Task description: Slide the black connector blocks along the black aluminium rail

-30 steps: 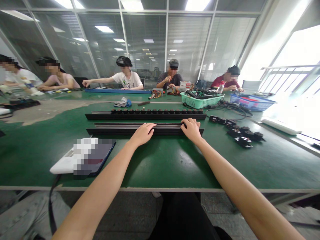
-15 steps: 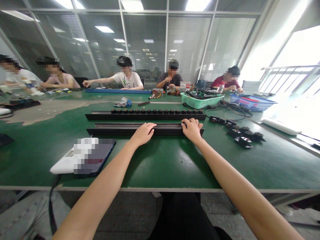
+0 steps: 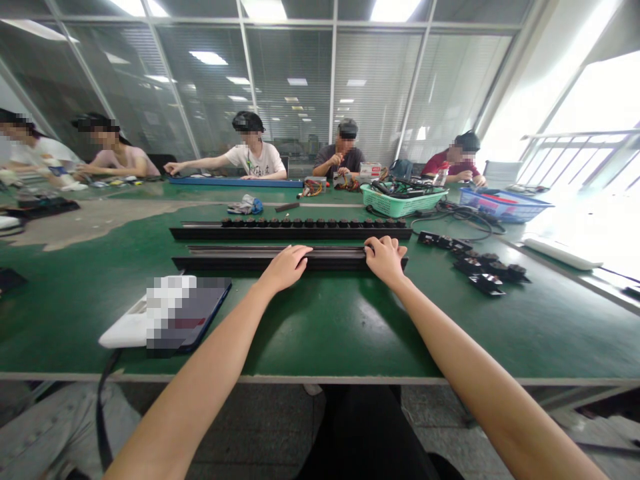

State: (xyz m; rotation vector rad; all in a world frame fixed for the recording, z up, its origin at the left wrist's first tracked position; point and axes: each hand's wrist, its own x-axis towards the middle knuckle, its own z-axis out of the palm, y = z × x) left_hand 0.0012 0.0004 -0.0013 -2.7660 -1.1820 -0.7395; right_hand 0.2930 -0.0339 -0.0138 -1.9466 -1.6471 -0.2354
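Left hand (image 3: 287,268) and right hand (image 3: 386,259) on near rail (image 3: 220,263), along desk (image 3: 330,347) front edge | grips: I can't tell | risk: uneven pressure may skew it

Free tabletop (image 3: 325,333) between forearms (image 3: 215,367), rails (image 3: 225,263) ahead, apparently narrow gap between.

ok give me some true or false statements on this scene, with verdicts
The left grip and right grip both touch the nearer black rail. True.
The left grip is closer to that rail's right end. False: the right grip is closer.
The farther rail carries a row of small dark parts. True.
The green basket is left of the blue basket. True.
The white device lies right of both grips. False: it lies left of them.
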